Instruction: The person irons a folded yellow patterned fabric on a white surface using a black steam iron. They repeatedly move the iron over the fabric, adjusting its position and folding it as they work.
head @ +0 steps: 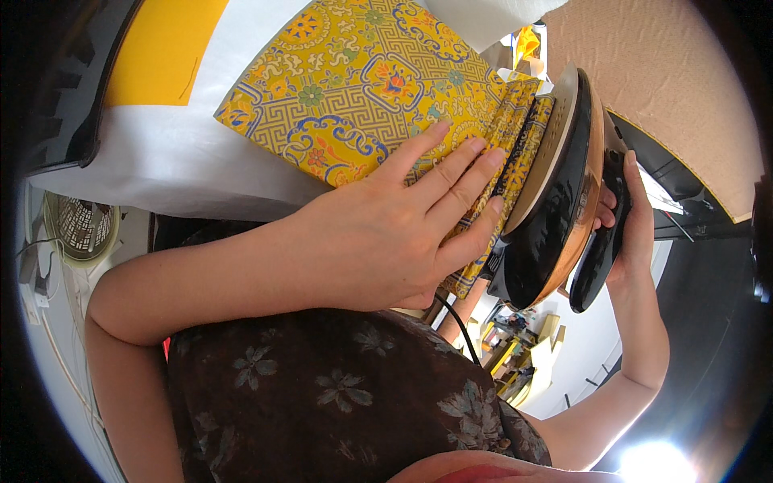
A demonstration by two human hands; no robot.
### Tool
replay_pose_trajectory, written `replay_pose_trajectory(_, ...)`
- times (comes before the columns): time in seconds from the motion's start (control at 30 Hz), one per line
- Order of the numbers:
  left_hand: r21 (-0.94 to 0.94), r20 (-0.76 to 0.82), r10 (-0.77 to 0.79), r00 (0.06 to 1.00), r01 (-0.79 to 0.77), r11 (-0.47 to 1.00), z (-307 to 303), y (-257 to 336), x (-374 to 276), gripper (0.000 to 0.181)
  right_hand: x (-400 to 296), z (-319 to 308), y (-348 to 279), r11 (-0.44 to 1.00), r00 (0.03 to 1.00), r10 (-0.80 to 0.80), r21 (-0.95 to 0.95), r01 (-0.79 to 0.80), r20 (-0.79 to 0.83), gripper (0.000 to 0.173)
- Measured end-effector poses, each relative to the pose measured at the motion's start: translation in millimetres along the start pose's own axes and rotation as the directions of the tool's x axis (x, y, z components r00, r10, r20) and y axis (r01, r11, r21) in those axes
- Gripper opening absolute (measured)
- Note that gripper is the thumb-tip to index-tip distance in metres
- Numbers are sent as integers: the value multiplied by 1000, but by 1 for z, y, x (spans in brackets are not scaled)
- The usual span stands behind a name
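Observation:
A yellow brocade cloth [386, 78] with blue, green and orange patterns lies on a white covered surface. Along its right side the cloth is gathered into narrow folds [525, 127]. My left hand [416, 211] rests palm down on it, fingers spread, with the fingertips by the folds. My thumb is mostly hidden. In my right hand [631, 211] is the black handle of an electric iron [543, 253] with a copper-coloured band. The iron is tipped on its side, its pale soleplate [558, 130] facing the folds. Whether the plate touches them, I cannot tell.
A plain orange-yellow piece [160, 54] lies at the upper left on the white cover [181, 157]. A black cord [462, 329] hangs below the iron. Lower left stands a plastic basket [81, 232]. A tan padded surface [658, 78] fills the upper right.

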State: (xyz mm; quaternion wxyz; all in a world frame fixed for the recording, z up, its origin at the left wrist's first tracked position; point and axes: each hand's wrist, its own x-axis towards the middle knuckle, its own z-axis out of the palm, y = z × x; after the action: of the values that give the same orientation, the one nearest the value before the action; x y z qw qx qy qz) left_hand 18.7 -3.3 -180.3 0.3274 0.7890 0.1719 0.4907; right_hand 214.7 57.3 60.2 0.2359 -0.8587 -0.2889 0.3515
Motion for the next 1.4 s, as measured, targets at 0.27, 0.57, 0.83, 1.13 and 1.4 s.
replay_pose_trajectory(0.27,-3,12,3,1000,-3,1000,-2,-1,0,84,1,-1,2,1000,1000,11,14,-11,10,35)
replay_pose_trajectory(0.57,4,-8,7,1000,-6,1000,-1,-1,-1,79,1,0,3,1000,1000,-3,13,3,-2,35)
replay_pose_trajectory(0.83,0,19,6,1000,-6,1000,-2,-1,0,81,-1,5,-1,1000,999,25,3,-24,-30,35)
replay_pose_trajectory(1.13,-33,45,10,999,-9,999,-6,-1,2,85,-2,3,1,1000,1000,15,18,-14,-25,33)
replay_pose_trajectory(1.4,-38,35,1,999,0,999,-7,1,5,84,-2,1,2,1000,999,20,16,-19,-39,33)
